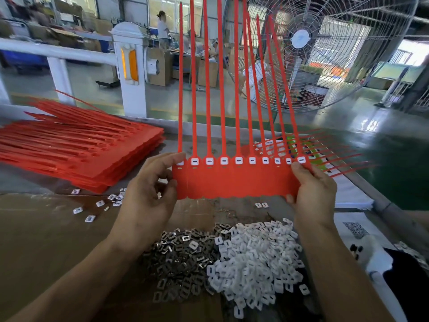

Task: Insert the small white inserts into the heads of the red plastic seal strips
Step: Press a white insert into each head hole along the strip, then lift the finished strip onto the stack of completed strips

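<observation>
Sheet of seals: you hold the joined red seal strips (pixel 234 182) upright in front of you, above the cardboard (pixel 46 240), tails pointing up.
Left hand: your left hand (pixel 148 194) pinches the sheet's left edge — thumb low on the edge, forefinger curled over the first head.
Right hand: your right hand (pixel 313 189) grips the right edge, thumb on the front near the last head.
Heads: each of the ten heads shows a white insert (pixel 224 161) seated in it.
Loose parts: a heap of white inserts (pixel 255 259) lies below your hands, touching a heap of metal clips (pixel 183 259) on its left.
Stock: a stack of red sheets (pixel 76 152) rests to your left — a few stray inserts (pixel 99 203) lie just beside it.
Background: a large fan (pixel 325 47) stands behind the bench.
</observation>
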A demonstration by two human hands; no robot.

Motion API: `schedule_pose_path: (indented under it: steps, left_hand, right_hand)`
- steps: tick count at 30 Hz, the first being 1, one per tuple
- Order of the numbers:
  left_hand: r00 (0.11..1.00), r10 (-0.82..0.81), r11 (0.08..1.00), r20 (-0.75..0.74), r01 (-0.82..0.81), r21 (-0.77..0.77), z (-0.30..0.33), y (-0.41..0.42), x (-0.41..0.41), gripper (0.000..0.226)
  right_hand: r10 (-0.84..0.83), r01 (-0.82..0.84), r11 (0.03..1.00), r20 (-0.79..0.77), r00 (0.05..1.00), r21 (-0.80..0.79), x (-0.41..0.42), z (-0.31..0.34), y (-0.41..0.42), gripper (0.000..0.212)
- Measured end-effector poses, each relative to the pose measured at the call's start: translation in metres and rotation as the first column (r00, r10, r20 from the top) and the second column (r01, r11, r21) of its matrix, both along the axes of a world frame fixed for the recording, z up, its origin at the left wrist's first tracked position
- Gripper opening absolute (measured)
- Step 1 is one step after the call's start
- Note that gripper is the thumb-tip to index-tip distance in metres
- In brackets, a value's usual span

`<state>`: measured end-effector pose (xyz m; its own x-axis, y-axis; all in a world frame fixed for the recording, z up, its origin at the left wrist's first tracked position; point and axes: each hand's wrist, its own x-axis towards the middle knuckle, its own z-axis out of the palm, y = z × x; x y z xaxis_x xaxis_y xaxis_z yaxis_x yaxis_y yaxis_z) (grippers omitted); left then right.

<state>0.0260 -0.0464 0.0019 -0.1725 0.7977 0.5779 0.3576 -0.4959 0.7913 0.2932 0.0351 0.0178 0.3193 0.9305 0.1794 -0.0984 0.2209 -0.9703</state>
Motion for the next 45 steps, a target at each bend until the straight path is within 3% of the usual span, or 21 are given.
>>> schedule_pose_path:
  steps: [7,17,21,27,30,35,40,43,45]
  left_hand:
    - [0.999,0.046,0.997,-0.023,-0.047,-0.062,-0.002,0.003,-0.003,0.059]
    - [0.999,0.025,0.988,-0.027,-0.029,-0.154,-0.011,0.010,-0.007,0.052]
    - [1.000,-0.009,0.989,-0.018,0.006,-0.147,-0.012,0.012,-0.005,0.056]
    - [0.996,-0.028,0.989,-0.082,0.016,-0.147,-0.016,0.013,-0.004,0.043]
    - [0.994,-0.024,0.988,-0.111,0.007,-0.155,-0.019,0.013,-0.004,0.037]
    - [0.999,-0.020,0.974,-0.042,0.010,-0.226,-0.025,0.016,-0.008,0.033]
    - [1.000,0.006,0.973,-0.022,-0.011,-0.229,-0.024,0.016,-0.010,0.029]
    - [0.998,-0.003,0.960,0.057,0.019,-0.280,-0.024,0.016,-0.010,0.027]
    - [0.986,0.000,0.947,0.169,0.054,-0.316,-0.022,0.016,-0.010,0.027]
  right_hand:
    - [-0.004,0.003,0.992,-0.009,1.000,-0.128,-0.004,-0.002,0.003,0.010]
    - [-0.011,0.029,0.987,0.113,0.994,-0.155,-0.009,-0.011,0.009,0.016]
    - [-0.084,0.106,0.978,0.124,0.989,-0.182,-0.007,-0.016,0.015,0.019]
    - [-0.278,0.269,0.929,0.003,0.961,-0.255,0.006,-0.022,0.027,0.017]
    - [-0.256,0.181,0.938,-0.239,0.937,-0.295,0.008,-0.022,0.029,0.022]
    - [-0.167,0.021,0.970,-0.602,0.781,-0.243,0.011,-0.015,0.038,0.028]
    - [-0.039,-0.140,0.963,-0.630,0.776,-0.232,0.008,-0.014,0.036,0.031]
    - [-0.046,-0.131,0.945,-0.515,0.856,-0.301,0.009,-0.013,0.033,0.017]
    - [-0.018,-0.136,0.923,-0.394,0.919,-0.359,0.011,-0.016,0.030,0.025]
